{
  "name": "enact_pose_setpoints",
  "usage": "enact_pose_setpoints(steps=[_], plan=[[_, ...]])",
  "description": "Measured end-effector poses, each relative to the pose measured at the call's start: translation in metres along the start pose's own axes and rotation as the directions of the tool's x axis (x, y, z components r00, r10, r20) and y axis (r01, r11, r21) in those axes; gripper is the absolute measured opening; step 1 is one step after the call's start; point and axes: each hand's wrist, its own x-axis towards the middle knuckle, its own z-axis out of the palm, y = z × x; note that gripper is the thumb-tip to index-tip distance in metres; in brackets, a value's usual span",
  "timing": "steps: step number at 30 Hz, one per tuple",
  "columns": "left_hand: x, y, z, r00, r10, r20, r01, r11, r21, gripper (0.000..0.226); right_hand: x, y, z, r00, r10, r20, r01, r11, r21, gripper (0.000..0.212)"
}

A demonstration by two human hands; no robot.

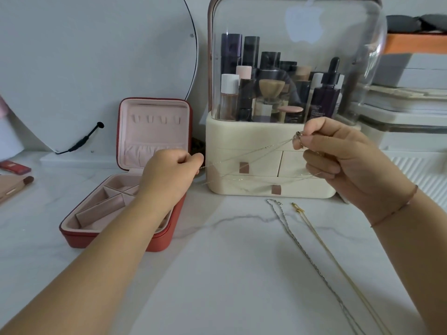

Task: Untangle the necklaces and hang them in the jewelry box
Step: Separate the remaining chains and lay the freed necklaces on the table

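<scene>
A thin fine-chain necklace point(244, 157) is stretched in the air between my two hands. My left hand point(169, 175) pinches one end over the open red jewelry box point(154, 131), whose pink lid has small hooks. My right hand point(338, 155) pinches the other end with its pendant, in front of the cosmetics organizer. A silver chain necklace point(307, 255) and a gold necklace point(338, 262) lie straight, side by side, on the white table to the right.
A cream cosmetics organizer point(271, 184) with a clear dome and several bottles stands behind the hands. A round mirror point(96, 56) leans at the back left. A red item point(14, 166) and a brush lie at the far left. White boxes point(411, 112) are stacked at the right.
</scene>
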Motion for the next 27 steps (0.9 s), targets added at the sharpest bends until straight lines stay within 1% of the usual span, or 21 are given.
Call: enact_pose_setpoints(steps=[4,6,9,11,15,18,19,20,22,24,26,27], plan=[[0.0,0.001,0.0,1.0,0.023,-0.006,-0.023,1.0,0.019,0.034,-0.002,-0.001,0.002,0.999,-0.043,-0.001,0.042,0.997,-0.057,0.007],[-0.002,0.003,0.001,0.999,0.04,0.009,-0.04,0.999,0.029,0.034,-0.004,-0.001,0.005,0.995,-0.086,0.044,0.089,0.993,-0.071,0.006],[-0.005,0.002,0.004,0.992,0.08,0.093,-0.084,0.995,0.044,0.035,-0.007,0.0,0.01,0.977,-0.155,0.144,0.17,0.98,-0.1,0.008],[-0.007,0.0,0.007,0.981,0.101,0.164,-0.11,0.993,0.05,0.038,-0.008,0.001,0.013,0.969,-0.172,0.179,0.194,0.974,-0.117,0.009],[-0.012,0.002,0.011,0.952,0.119,0.282,-0.13,0.991,0.018,0.036,-0.006,0.006,0.016,0.966,-0.149,0.211,0.184,0.97,-0.156,0.01],[-0.016,0.005,0.013,0.929,0.125,0.35,-0.127,0.992,-0.019,0.033,-0.005,0.01,0.018,0.971,-0.117,0.207,0.155,0.972,-0.179,0.015],[-0.017,0.007,0.014,0.92,0.113,0.376,-0.096,0.993,-0.065,0.032,-0.005,0.011,0.019,0.973,-0.109,0.202,0.146,0.973,-0.181,0.016],[-0.018,0.009,0.015,0.907,0.105,0.408,-0.046,0.987,-0.152,0.03,-0.005,0.012,0.02,0.974,-0.104,0.202,0.144,0.971,-0.192,0.015],[-0.022,0.014,0.016,0.857,0.129,0.498,0.064,0.934,-0.351,0.034,-0.005,0.014,0.022,0.973,-0.098,0.211,0.15,0.957,-0.249,0.012],[-0.025,0.018,0.018,0.79,0.16,0.592,0.205,0.84,-0.502,0.043,-0.005,0.016,0.023,0.972,-0.086,0.219,0.154,0.937,-0.314,0.012],[-0.027,0.021,0.019,0.719,0.167,0.675,0.369,0.731,-0.573,0.039,-0.007,0.017,0.026,0.971,-0.07,0.227,0.152,0.918,-0.367,0.012],[-0.027,0.022,0.02,0.69,0.171,0.704,0.426,0.69,-0.586,0.035,-0.007,0.017,0.027,0.972,-0.063,0.227,0.15,0.91,-0.387,0.012]])
